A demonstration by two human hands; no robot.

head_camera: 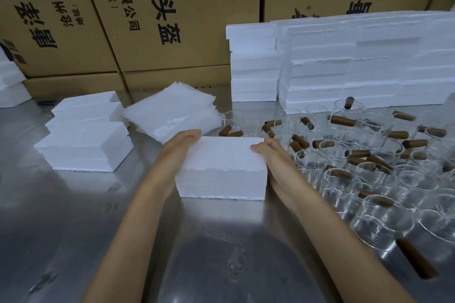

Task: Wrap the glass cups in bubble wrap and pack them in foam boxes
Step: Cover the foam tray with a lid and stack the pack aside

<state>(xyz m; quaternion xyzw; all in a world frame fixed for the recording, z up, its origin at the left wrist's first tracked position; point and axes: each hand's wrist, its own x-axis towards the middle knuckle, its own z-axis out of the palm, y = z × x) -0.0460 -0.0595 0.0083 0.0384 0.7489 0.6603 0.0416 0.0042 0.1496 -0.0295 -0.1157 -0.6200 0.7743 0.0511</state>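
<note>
A closed white foam box point(222, 166) stands on the steel table point(73, 216) in the middle of the view. My left hand point(176, 152) lies flat against its left side with straight fingers. My right hand point(273, 157) presses its right side, with the thumb on the top edge. A stack of bubble wrap sheets point(172, 112) lies just behind the box. Several glass cups with brown wooden handles point(369, 174) crowd the table to the right.
Two closed foam boxes point(85, 130) sit stacked on the left. A tall wall of stacked foam boxes point(344, 61) stands at the back right. Large cardboard cartons point(147, 19) line the back. More foam point(11, 86) shows at the far left edge.
</note>
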